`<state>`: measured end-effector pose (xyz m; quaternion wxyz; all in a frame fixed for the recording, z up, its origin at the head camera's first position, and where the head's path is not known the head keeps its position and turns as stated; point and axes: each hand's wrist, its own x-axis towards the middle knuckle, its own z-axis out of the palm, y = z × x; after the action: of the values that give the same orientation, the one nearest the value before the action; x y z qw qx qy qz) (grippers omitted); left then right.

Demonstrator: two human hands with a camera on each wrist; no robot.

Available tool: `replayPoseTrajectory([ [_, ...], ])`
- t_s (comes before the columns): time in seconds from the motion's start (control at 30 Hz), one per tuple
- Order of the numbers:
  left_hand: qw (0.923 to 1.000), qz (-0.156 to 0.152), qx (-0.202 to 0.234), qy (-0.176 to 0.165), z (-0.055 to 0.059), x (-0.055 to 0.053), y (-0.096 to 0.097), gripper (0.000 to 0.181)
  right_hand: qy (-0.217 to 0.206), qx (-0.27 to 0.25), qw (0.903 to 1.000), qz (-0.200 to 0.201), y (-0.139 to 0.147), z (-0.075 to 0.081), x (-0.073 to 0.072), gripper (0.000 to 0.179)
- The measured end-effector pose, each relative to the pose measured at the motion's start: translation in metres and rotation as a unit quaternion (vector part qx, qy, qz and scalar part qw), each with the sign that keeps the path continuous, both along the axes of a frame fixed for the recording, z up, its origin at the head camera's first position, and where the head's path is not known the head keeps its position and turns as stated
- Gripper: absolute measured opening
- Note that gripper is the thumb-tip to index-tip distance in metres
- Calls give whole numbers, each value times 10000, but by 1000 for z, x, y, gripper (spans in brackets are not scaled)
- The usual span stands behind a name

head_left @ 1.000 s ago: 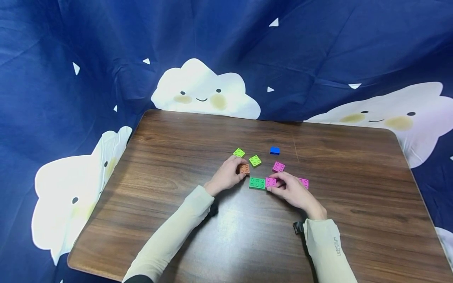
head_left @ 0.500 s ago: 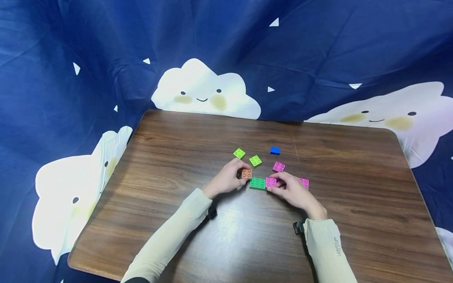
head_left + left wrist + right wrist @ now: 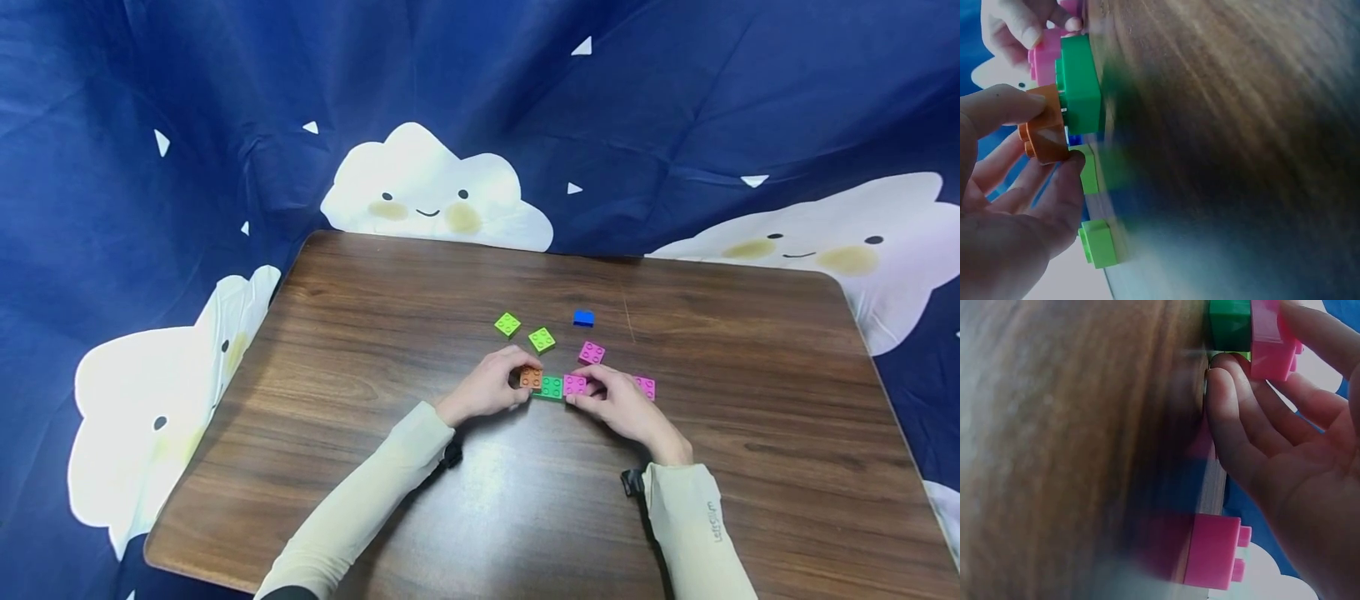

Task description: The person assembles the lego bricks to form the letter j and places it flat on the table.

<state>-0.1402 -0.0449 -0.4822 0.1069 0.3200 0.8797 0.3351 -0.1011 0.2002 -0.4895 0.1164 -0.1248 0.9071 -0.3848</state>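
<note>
The left hand (image 3: 491,385) pinches an orange brick (image 3: 531,377), thumb and fingertip parted only by its width, over the left end of a green brick (image 3: 552,387); whether it is fully seated cannot be told. Two lime bricks (image 3: 507,325) lie behind on the wooden table (image 3: 390,333). A pink brick (image 3: 574,384) sits on the green brick's right end, pinched likewise by the right hand (image 3: 628,408). Behind it lie a blue brick (image 3: 583,318) and a second pink brick (image 3: 591,352); a third pink brick (image 3: 645,387), partly hidden, lies rightmost.

Brown table (image 3: 750,358), toy bricks (image 3: 542,340) on it (lime, pink, blue, green)
</note>
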Motion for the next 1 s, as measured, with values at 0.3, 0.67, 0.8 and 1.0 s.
replayPoseTrajectory([
  [0.3, 9999, -145, -35, 57, 0, 0, 0, 41, -46, -13, 10000, -17, 0, 0, 0, 41],
  [0.67, 9999, -119, -82, 86, -2, -1, -2, 42, -103, 9, 9999, -8, 0, 0, -1, 41],
  [0.8, 9999, -12, -134, -43, -1, -1, -1, 42, -62, 17, 10000, -8, -1, 0, -1, 40],
  [1.0, 9995, 48, -308, -16, 3, 0, 3, 42, -47, -13, 10000, 8, -1, 0, 0, 40],
])
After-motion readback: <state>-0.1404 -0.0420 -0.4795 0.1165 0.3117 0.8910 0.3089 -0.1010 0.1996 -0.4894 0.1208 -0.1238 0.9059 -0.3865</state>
